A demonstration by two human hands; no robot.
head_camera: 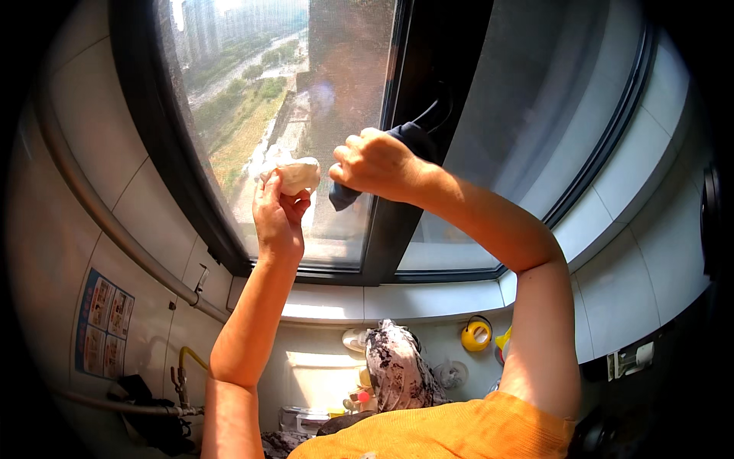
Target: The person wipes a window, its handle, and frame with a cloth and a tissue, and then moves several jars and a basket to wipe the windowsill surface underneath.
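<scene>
My left hand [279, 221] is raised before the screened window [344, 86], its fingers and thumb closed on a crumpled white cloth-like item [295, 174]. To its right, my right hand [373, 163] is closed on a dark cloth [346, 196], which hangs below the fist and also shows above it, near the dark window frame [383, 246]. A gap separates the two hands. A thin dark curved piece [438, 109] rises beyond the dark cloth; whether the two are joined I cannot tell.
A tiled sill [430, 298] runs below the window. On the floor stand a yellow round container [476, 335] and a clear container [451, 374]. Pipes [143, 252] run along the left wall, with a yellow hose [192, 356] and a printed sheet [105, 324].
</scene>
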